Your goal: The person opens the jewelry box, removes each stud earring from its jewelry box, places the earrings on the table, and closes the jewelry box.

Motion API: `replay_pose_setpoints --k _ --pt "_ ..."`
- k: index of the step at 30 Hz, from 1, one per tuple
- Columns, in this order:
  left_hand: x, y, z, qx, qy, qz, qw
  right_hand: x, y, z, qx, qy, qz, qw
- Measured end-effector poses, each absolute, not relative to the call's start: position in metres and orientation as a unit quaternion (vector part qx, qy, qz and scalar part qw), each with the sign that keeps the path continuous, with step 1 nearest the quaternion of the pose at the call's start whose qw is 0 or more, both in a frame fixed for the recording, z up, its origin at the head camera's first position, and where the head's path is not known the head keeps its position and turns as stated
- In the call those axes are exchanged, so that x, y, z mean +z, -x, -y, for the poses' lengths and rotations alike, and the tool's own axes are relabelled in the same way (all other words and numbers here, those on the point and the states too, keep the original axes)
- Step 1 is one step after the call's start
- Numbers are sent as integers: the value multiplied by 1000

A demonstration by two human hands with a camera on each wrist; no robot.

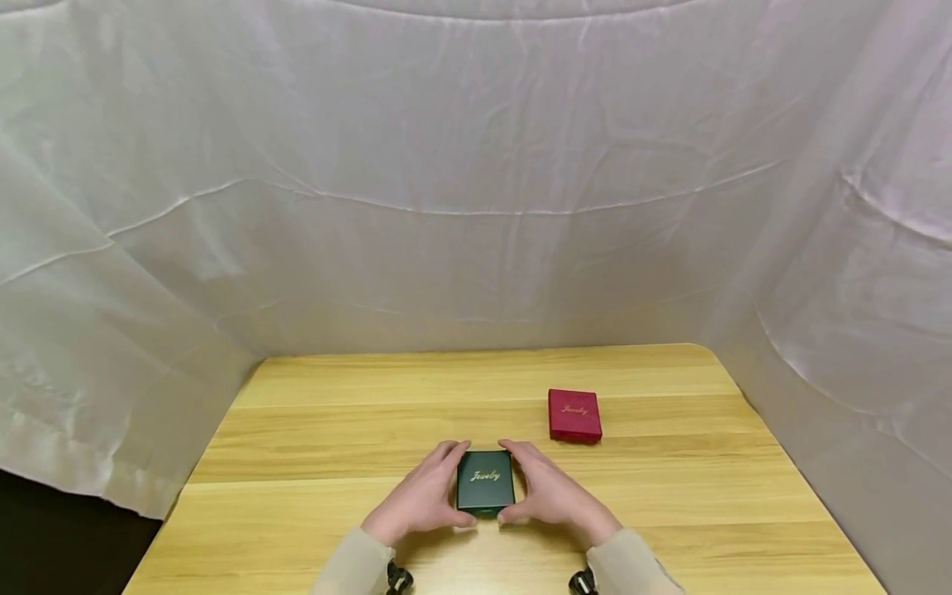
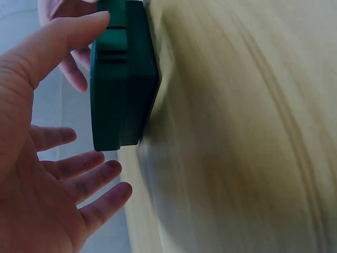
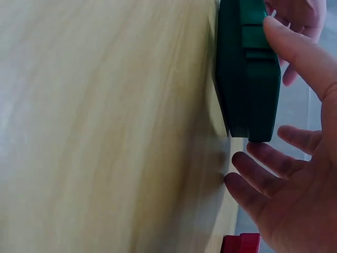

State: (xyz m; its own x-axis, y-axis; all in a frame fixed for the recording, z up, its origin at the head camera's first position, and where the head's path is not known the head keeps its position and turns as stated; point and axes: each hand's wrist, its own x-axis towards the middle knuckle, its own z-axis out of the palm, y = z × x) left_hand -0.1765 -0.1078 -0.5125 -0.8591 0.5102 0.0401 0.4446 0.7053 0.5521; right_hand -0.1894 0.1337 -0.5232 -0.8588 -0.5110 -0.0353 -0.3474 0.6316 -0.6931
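A dark green jewelry box (image 1: 485, 489) with gold lettering on its lid lies shut on the wooden table. To its left is my left hand (image 1: 426, 500), and to its right my right hand (image 1: 552, 496). Both hands have their fingers spread and slightly bent about the box's sides. In the left wrist view, the left thumb (image 2: 73, 32) overlaps the front of the green box (image 2: 108, 95), while the other fingers stand apart from its side. The right thumb (image 3: 295, 45) likewise lies at the box's front, by a small tab.
Behind and to the right of the green box lies a crimson box (image 1: 575, 416) with similar gold lettering. The light wooden table (image 1: 312, 446) has rounded far corners. Pale grey cloth (image 1: 476, 165) hangs around its back and sides.
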Motion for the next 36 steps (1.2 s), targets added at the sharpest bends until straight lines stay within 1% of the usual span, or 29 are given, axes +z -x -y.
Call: replay_pose_setpoints --k 14,21,30,36 --pt "-522 184 106 291 -271 -913 96 -524 197 -128 -334 269 -895 124" --pt "-522 190 107 306 -270 -907 108 -524 198 -125 -325 274 -898 116" --pt "-519 191 105 311 -265 -908 90 -528 197 -123 -319 275 -900 108" --pt "-519 190 105 312 -260 -910 89 -532 196 -123 -306 278 -904 111"
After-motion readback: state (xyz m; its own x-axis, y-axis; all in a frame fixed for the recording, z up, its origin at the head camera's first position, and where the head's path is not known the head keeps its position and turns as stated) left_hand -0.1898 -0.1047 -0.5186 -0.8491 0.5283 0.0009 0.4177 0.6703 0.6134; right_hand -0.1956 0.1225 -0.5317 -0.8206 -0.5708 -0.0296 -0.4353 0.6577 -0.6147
